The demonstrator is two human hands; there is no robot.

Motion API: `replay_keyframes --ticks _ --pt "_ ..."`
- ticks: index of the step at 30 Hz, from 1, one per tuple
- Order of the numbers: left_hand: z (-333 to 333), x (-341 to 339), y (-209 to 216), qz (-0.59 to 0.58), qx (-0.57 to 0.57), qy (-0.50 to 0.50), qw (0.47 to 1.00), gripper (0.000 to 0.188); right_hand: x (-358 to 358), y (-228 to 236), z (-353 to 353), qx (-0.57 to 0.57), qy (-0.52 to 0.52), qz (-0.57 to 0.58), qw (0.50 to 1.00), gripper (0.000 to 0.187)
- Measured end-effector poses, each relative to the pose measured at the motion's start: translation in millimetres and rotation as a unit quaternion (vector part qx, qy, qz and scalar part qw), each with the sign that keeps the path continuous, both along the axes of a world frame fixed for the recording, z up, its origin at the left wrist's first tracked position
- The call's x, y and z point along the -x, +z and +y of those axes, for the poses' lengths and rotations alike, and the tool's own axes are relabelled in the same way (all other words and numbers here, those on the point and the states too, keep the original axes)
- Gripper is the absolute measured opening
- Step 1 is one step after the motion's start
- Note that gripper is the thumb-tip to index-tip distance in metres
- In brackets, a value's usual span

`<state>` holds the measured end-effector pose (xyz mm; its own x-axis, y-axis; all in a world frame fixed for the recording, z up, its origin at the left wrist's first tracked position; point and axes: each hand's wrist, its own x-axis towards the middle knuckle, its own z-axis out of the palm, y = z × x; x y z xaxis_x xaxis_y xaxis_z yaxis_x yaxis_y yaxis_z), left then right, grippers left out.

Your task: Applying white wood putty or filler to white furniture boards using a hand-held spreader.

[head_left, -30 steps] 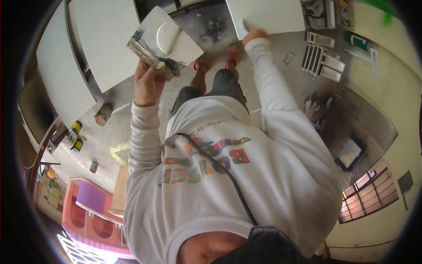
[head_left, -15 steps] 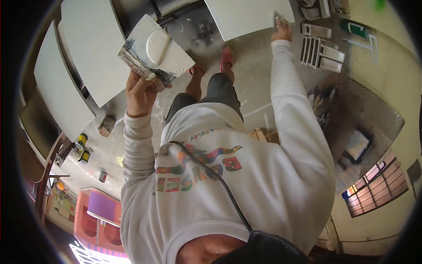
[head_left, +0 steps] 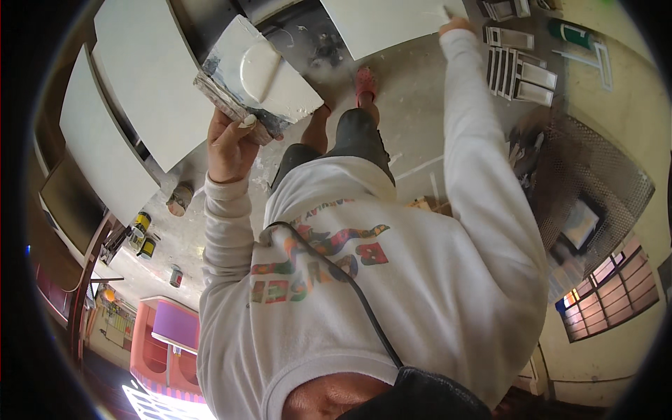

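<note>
My left hand is closed on the near edge of a putty-smeared board, its thumb on top. A smooth mound of white putty lies on this board. Far ahead and to the right, my right hand is closed at the edge of a large white panel. It holds a putty knife, whose small visible blade is over the panel's surface; whether it touches cannot be made out. Most of the right fingers are hidden behind the back of the hand.
Two more white panels stand at the left. Small frames and a green cylinder lie at the right, near a perforated sheet. Cans and a putty-stained container sit on the floor at left.
My right hand has moved forward and slightly right along the panel with the putty knife. My left hand and the board have shifted a little right in view.
</note>
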<state>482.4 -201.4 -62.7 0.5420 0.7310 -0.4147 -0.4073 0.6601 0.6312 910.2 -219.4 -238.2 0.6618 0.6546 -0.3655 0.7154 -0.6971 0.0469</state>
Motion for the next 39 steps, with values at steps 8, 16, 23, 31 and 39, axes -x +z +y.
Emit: replay_keyframes --ticks 8,16,23,31,39 --pt "-8 -1 3 0.019 0.002 0.027 0.999 0.044 160 14 -36 -0.05 0.122 0.135 0.982 0.032" --pt "-13 20 -6 -0.008 0.002 0.066 0.998 0.045 80 32 57 -0.122 -0.053 0.045 0.99 0.02" --pt "-24 19 -22 0.01 0.027 0.11 0.993 0.043 155 -18 29 -0.028 0.203 -0.017 0.979 0.023" --pt "-33 28 -19 0.019 0.037 0.176 0.984 0.045 77 31 88 -0.134 0.212 0.052 0.967 0.028" --pt "-44 37 -22 0.007 0.045 0.172 0.984 0.045 124 7 104 0.035 0.36 0.05 0.931 0.029"
